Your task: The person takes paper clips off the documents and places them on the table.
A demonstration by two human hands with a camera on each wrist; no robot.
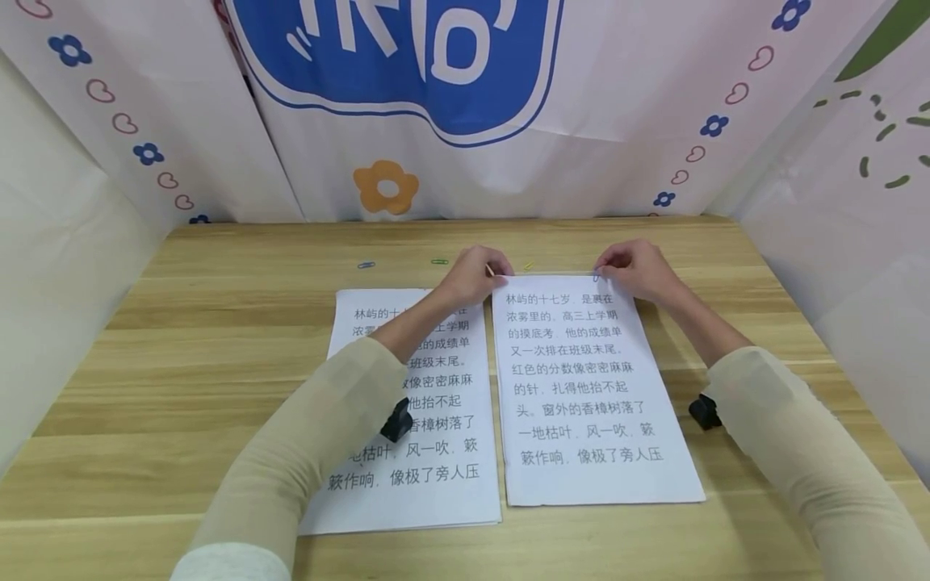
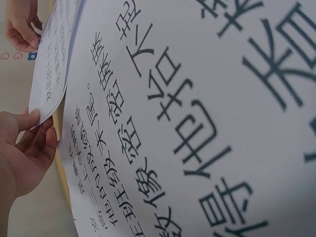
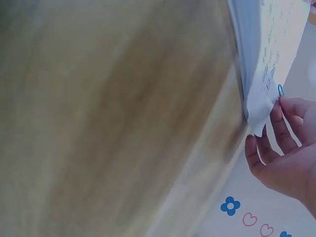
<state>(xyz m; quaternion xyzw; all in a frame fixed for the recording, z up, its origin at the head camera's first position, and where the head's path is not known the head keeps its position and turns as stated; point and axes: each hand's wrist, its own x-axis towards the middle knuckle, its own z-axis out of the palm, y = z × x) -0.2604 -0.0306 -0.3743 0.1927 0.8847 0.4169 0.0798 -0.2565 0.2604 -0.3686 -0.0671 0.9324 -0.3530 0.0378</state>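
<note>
A stack of printed paper sheets [image 1: 574, 387] lies on the right, its top edge slightly raised. My left hand [image 1: 475, 278] pinches its upper left corner between thumb and fingers; the left wrist view shows this left hand [image 2: 24, 153] at the lifted corner. Near the upper right corner, my right hand [image 1: 639, 270] pinches a small blue paper clip [image 3: 280, 90] at the top edge. In the right wrist view, the fingers of this right hand [image 3: 286, 148] spread around the corner. How far the clip sits over the sheets cannot be made out.
Beside it on the left lies a second printed stack [image 1: 436, 504], partly under my left forearm. Behind the stacks, a blue paper clip [image 1: 366, 265], a green one [image 1: 439, 261] and a yellow one [image 1: 528, 265] lie on the wooden table [image 1: 182, 363]. A printed curtain [image 1: 508, 177] hangs behind.
</note>
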